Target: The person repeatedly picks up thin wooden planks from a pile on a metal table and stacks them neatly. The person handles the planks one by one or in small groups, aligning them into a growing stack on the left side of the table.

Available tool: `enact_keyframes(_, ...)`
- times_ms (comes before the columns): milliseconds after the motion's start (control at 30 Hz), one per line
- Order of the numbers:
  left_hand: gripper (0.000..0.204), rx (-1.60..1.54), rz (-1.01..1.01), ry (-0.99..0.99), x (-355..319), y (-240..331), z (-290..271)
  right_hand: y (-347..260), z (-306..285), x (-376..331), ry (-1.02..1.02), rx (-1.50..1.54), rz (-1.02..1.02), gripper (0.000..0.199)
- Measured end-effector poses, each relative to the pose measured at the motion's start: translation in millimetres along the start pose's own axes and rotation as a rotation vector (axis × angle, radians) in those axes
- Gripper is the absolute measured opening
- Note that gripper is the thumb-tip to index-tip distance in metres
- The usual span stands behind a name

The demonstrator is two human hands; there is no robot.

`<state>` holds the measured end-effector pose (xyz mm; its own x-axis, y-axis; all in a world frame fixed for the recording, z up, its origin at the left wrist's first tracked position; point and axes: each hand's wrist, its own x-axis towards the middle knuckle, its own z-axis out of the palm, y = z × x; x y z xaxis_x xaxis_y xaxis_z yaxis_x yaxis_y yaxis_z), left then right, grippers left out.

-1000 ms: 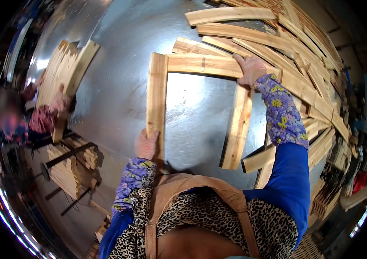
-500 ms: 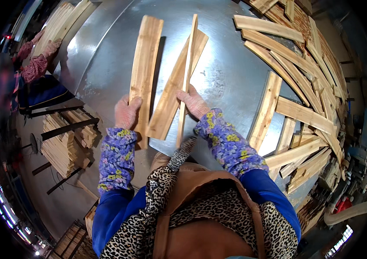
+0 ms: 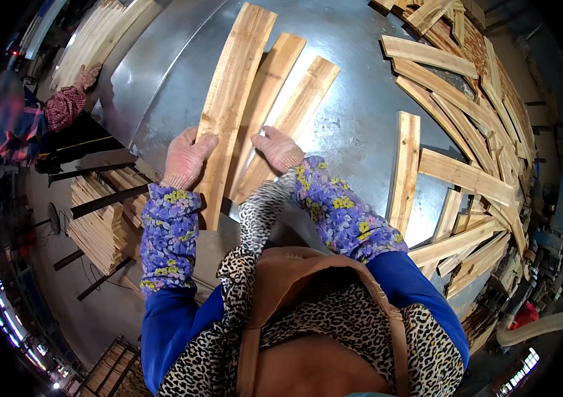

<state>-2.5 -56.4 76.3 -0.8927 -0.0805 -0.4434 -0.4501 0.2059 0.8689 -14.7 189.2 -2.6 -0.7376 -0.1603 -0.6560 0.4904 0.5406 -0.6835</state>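
- Three pale wooden slats lie side by side on the grey metal table, fanning away from the person: a wide slat on the left, a middle slat and a right slat.
- The wide slat is the longest, with a darker streak of grain and a slightly rough edge; its near end reaches the table's near edge.
- The left hand, in a pinkish work glove, rests on the left edge of the wide slat, fingers curled over it.
- The right hand, gloved alike, lies on the near ends of the middle and right slats, palm down; whether it grips them I cannot tell.
- The two hands are apart, with the wide slat between them.
- Both forearms wear floral purple sleeve covers over blue sleeves.
- To the right, well apart, a single slat lies on the table, and beyond it a loose heap of slats spreads along the table's right side.
- Below the table's left edge stands a neat stack of slats.
- At far left, another person's gloved hand rests on a further bundle of slats.
- No packages, labels or signs can be made out.
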Motion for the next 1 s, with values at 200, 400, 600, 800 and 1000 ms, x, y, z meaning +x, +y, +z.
enact_keyframes(200, 0.055, 0.207, -0.057, -0.229, 11.2, -29.0, 38.8, 84.3, -101.7, -27.8, 0.578, -0.558, -0.297, 0.083)
enact_keyframes(400, 0.098, 1.05, 0.37, -0.084, 0.9, -98.4, 131.6, 246.4, -108.1, -161.1, 0.818, -0.614, 0.214, 0.1)
enact_keyframes(600, 0.107, 0.968, 0.355, -0.118, 1.1, -99.9, 154.3, 300.6, -141.2, -135.6, 0.62, 0.226, 0.006, 0.075)
enact_keyframes(800, 0.106, 0.487, 0.169, -0.41, 5.2, -39.1, 205.5, 195.4, -114.9, -49.0, 0.316, 0.943, 0.055, 0.068)
enact_keyframes(1000, 0.081, 0.759, 0.155, -0.324, -21.6, -17.5, 239.2, 188.8, -130.6, -81.1, 0.851, 0.166, 0.064, 0.064)
